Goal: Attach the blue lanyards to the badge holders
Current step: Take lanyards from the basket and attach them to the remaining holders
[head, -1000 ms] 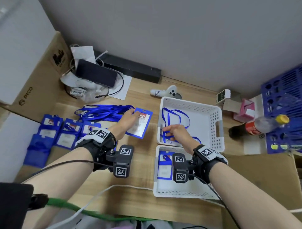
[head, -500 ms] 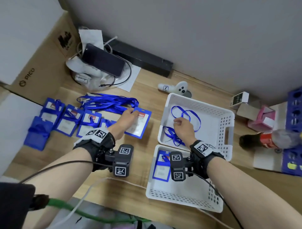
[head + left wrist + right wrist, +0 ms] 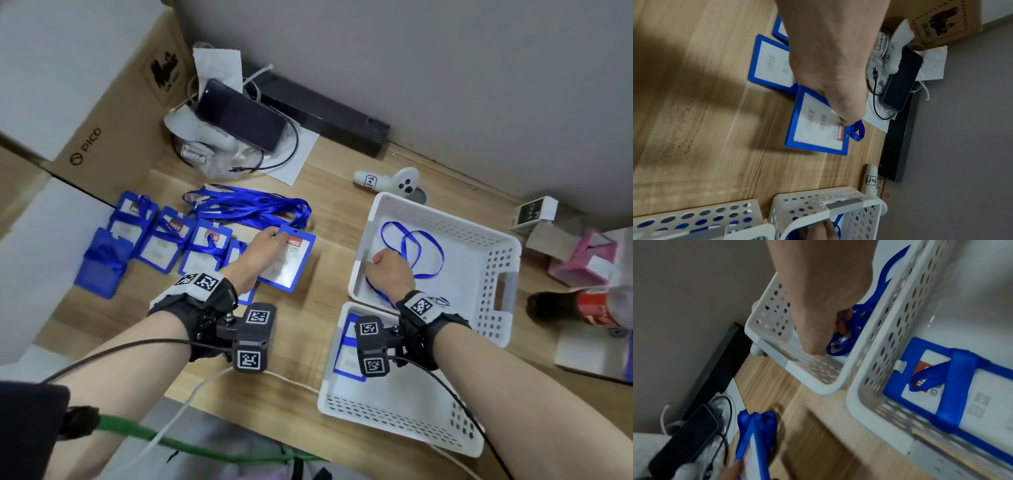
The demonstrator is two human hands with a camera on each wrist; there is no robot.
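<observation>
A blue-framed badge holder (image 3: 291,263) (image 3: 818,129) lies on the wooden table, and my left hand (image 3: 263,246) (image 3: 828,73) pinches it near its slotted top edge. My right hand (image 3: 390,270) (image 3: 824,313) is inside the far white basket (image 3: 445,214), fingers curled round a blue lanyard (image 3: 421,246) (image 3: 844,340) whose loops spread over the basket floor. The near white basket (image 3: 394,421) holds one badge holder with a lanyard on it (image 3: 346,349) (image 3: 953,395). A pile of loose blue lanyards (image 3: 246,205) lies just beyond my left hand.
Several badge holders with lanyards (image 3: 164,236) lie in a row at the left. A cardboard box (image 3: 102,120), a phone (image 3: 239,116) on cables, a black bar (image 3: 325,116) and a white controller (image 3: 394,180) line the back. A bottle (image 3: 582,308) lies at the right.
My right hand has reached further into the far basket and closed round the lanyard. My left hand has stayed on the badge holder. The head view has shifted.
</observation>
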